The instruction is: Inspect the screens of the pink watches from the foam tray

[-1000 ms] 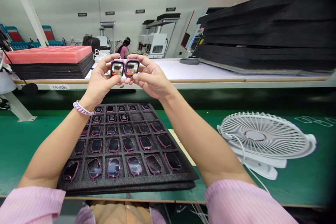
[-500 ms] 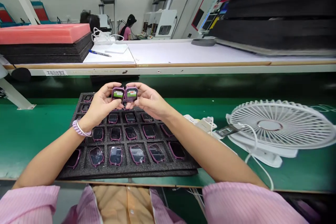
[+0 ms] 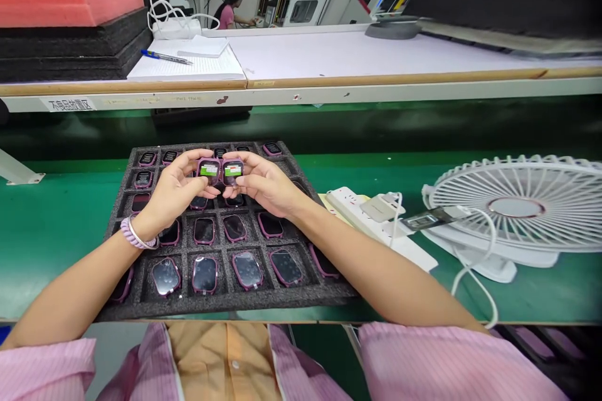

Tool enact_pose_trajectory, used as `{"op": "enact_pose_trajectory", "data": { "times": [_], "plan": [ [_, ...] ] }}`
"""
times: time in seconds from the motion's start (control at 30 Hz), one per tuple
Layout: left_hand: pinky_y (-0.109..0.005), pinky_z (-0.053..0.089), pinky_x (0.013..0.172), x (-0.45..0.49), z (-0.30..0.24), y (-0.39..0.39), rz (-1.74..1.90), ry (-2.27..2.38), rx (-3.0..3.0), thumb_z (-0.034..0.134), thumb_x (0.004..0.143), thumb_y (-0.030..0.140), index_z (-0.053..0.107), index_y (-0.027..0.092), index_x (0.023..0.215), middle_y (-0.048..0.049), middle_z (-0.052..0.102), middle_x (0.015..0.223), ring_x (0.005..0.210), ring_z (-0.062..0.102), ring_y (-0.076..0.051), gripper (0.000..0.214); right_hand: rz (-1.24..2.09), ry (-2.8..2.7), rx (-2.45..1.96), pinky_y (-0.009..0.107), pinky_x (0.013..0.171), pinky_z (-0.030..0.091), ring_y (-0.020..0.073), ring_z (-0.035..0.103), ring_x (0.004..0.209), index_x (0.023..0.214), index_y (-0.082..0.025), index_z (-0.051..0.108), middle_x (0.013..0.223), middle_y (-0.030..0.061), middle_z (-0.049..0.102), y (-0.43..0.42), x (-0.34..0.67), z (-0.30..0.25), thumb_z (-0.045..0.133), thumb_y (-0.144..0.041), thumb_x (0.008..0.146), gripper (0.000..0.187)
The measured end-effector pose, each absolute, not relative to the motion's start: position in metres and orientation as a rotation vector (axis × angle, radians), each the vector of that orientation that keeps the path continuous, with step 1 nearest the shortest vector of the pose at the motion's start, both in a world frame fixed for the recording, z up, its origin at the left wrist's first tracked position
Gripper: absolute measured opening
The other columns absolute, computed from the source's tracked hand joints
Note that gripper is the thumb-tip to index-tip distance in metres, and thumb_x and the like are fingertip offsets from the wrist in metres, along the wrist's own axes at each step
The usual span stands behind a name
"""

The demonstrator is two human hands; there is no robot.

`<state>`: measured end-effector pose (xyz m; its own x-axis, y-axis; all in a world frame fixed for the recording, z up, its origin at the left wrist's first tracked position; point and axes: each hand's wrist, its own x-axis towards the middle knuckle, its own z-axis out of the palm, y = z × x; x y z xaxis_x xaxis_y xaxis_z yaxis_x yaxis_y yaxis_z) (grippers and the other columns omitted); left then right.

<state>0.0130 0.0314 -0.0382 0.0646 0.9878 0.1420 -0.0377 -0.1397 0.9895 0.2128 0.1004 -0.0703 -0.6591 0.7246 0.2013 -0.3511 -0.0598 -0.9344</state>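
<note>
In my left hand (image 3: pixel 181 185) is a purple-framed smartwatch (image 3: pixel 209 170) without a strap, its screen lit green and white. My right hand (image 3: pixel 268 185) grips a second smartwatch (image 3: pixel 232 171) of the same kind, with a similar lit screen. Fingers and thumbs pinch both by the edges, side by side, screens facing me. They are held above a black foam tray (image 3: pixel 155 306), whose compartments hold several more purple-framed watches (image 3: pixel 247 269). Some of those show white text, while others are dark. My hands and forearms hide part of the tray.
Right of the tray lie a white power strip (image 3: pixel 350 203) with a charger and cable, and a white fan (image 3: pixel 517 207). A raised shelf (image 3: pixel 301 53) behind carries pink foam (image 3: pixel 70 3), a notebook and a pen (image 3: pixel 167 57). A co-worker (image 3: pixel 230 3) sits beyond.
My view has tilted down and shifted, so the shelf sits higher and more of the tray's far rows shows. Both hands still hold the two watches side by side.
</note>
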Motion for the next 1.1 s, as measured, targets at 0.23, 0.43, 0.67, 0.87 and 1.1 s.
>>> {"op": "enact_pose_trajectory", "data": {
  "times": [0.23,0.43,0.67,0.87,1.1],
  "plan": [
    [-0.024,0.068,0.069,0.0145,-0.0368,0.0299,1.249,1.065,1.276,0.068,0.077,0.023,0.057,0.016,0.126,-0.0046,0.071,0.11,0.07,0.076,-0.014,0.051,1.76,-1.479,-0.483,0.024,0.063,0.059,0.0143,0.071,0.068,0.121,-0.02,0.062,0.091,-0.0007,0.071,0.0992,0.2138,-0.0732,0.087,-0.032,0.081,0.049],
    [-0.023,0.068,0.068,0.0154,-0.0368,0.0288,1.227,1.055,1.273,0.067,0.077,0.023,0.057,0.016,0.123,-0.0038,0.072,0.11,0.071,0.077,-0.015,0.048,1.724,-1.482,-0.518,0.024,0.058,0.057,0.0119,0.065,0.062,0.117,-0.019,0.062,0.088,-0.0019,0.067,0.0991,0.2131,-0.0763,0.089,-0.038,0.081,0.048],
    [-0.025,0.069,0.07,0.0149,-0.0383,0.0296,1.228,1.065,1.29,0.066,0.077,0.023,0.058,0.017,0.124,-0.0047,0.073,0.113,0.072,0.077,-0.015,0.047,1.695,-1.506,-0.502,0.025,0.058,0.055,0.0111,0.063,0.061,0.116,-0.019,0.061,0.087,-0.0031,0.066,0.0981,0.2142,-0.0726,0.085,-0.03,0.079,0.045],
    [-0.025,0.069,0.069,0.0147,-0.0373,0.0298,1.273,1.093,1.252,0.067,0.076,0.022,0.059,0.017,0.125,-0.0028,0.073,0.105,0.07,0.077,-0.015,0.05,1.739,-1.454,-0.488,0.025,0.062,0.055,0.0129,0.067,0.067,0.12,-0.02,0.059,0.101,0.0014,0.073,0.0968,0.2165,-0.0685,0.08,-0.025,0.076,0.049],
    [-0.025,0.069,0.069,0.0147,-0.0366,0.029,1.257,1.1,1.249,0.068,0.077,0.022,0.058,0.017,0.125,-0.004,0.074,0.106,0.071,0.077,-0.016,0.049,1.727,-1.465,-0.52,0.027,0.062,0.057,0.0134,0.067,0.067,0.123,-0.02,0.06,0.101,0.0038,0.075,0.096,0.2174,-0.07,0.085,-0.039,0.084,0.049]
  ]
}}
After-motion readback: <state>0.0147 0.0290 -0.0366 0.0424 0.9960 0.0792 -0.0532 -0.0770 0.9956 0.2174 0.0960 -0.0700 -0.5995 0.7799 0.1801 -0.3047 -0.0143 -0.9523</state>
